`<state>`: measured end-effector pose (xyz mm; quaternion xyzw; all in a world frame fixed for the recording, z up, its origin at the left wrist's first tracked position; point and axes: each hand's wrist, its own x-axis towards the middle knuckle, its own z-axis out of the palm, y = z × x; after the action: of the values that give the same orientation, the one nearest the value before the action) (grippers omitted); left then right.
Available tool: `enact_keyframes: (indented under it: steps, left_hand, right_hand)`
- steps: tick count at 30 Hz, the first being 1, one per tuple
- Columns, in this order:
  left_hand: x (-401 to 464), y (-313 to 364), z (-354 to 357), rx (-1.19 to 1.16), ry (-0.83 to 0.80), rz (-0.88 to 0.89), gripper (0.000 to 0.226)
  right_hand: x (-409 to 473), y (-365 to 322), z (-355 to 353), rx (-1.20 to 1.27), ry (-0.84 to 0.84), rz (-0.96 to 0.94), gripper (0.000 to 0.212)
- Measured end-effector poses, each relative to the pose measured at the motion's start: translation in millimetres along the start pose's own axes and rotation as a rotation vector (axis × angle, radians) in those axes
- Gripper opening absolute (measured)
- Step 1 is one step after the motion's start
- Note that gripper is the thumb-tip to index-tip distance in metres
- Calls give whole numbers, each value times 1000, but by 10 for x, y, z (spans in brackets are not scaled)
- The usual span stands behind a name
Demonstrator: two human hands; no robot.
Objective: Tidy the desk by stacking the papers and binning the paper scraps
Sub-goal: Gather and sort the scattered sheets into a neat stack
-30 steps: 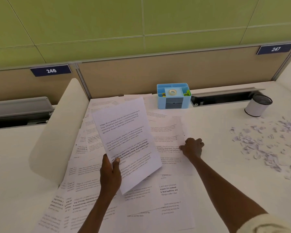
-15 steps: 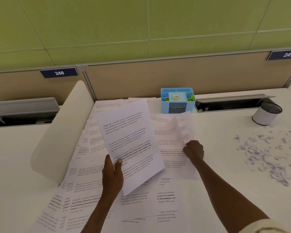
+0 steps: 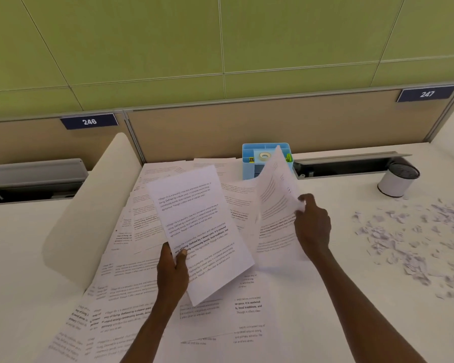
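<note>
White desk [image 3: 351,323] strewn with printed papers [image 3: 131,305]. Left hand [image 3: 172,273] pinches a raised sheet [image 3: 202,226] at its edge; right hand [image 3: 312,226] grips a second, lifted sheet [image 3: 275,195].

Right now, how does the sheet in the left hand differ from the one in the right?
The left hand grips its sheet by the lower edge, print facing the camera; the right hand pinches its sheet at the side edge. The left sheet is held fairly flat; the right one curls up, bowed. Both are white printed pages lifted off the desk.
</note>
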<state>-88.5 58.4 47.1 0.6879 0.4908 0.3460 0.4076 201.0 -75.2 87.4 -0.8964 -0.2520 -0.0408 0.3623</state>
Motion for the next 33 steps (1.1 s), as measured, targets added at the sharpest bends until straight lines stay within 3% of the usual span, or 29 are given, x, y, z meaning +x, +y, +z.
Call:
enact_keyframes:
  steps: [4, 11, 14, 24, 27, 30, 33]
  left_hand:
    - [-3, 3, 98, -34, -33, -50, 39]
    - [-44, -25, 252, -70, -88, -141, 33]
    - [-40, 13, 265, -78, -100, -162, 37]
    - [-8, 273, 250, -404, -242, -177, 26]
    - [-26, 331, 225, -463, -330, -128, 28]
    - [-47, 341, 180, -475, -402, -70, 33]
    - [-76, 332, 149, -472, -483, -51, 35]
  right_hand:
    - [19, -120, -320, 90, 48, -19, 48]
    - [-47, -306, -725, 132, 138, -111, 25]
    - [-54, -382, -869, 209, 135, -101, 26]
    - [-272, -277, -567, 626, -195, 230, 27]
    - [-355, -150, -346, 541, -293, 243, 14]
    - [-335, -69, -259, 370, -440, 194, 27]
    - [-250, -89, -315, 411, -523, 211, 30]
